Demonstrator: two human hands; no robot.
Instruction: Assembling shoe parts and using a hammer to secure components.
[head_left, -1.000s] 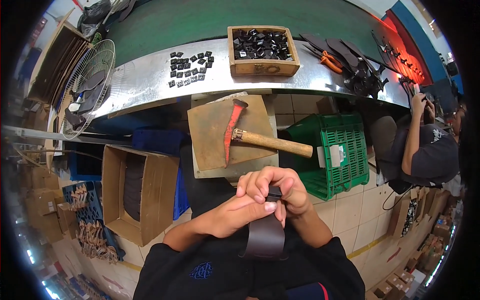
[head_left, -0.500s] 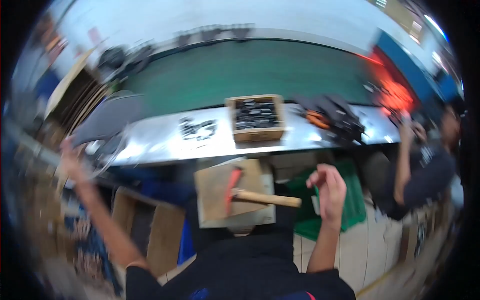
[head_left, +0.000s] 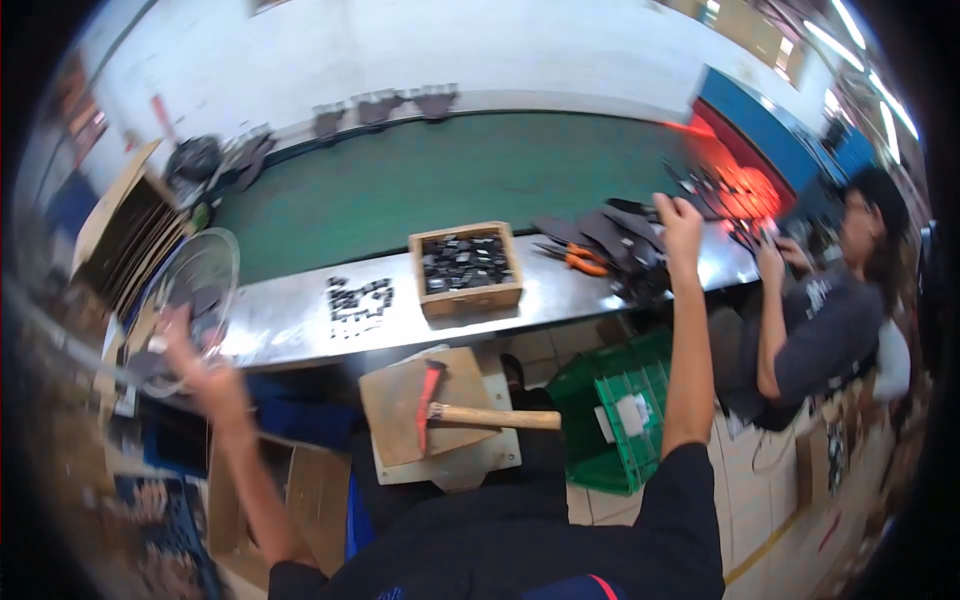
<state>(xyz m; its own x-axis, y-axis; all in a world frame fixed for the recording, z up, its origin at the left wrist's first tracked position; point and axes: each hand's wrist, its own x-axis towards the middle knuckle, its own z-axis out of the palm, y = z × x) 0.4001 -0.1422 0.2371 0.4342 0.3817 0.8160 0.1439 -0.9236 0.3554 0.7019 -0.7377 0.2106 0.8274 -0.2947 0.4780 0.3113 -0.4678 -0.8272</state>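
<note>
My left hand is blurred by motion beside a clear round tub at the left end of the metal bench; its fingers are smeared. Dark flat pieces show in the tub. Out to the right, my right hand is closed on a dark flat piece at the edge of a pile of similar grey-black pieces. Orange-handled pliers lie left of that pile. Before my body, a hammer with a red head and wooden handle rests on a board.
A wooden box of small black parts stands mid-bench, with small black parts laid out left of it. Below are a green crate and an opened cardboard box. A co-worker sits at right near a red-lit area.
My right hand has moved from above the green crate to the dark pile and closed. The large grey piece at my left hand is no longer held up. The view has turned right.
</note>
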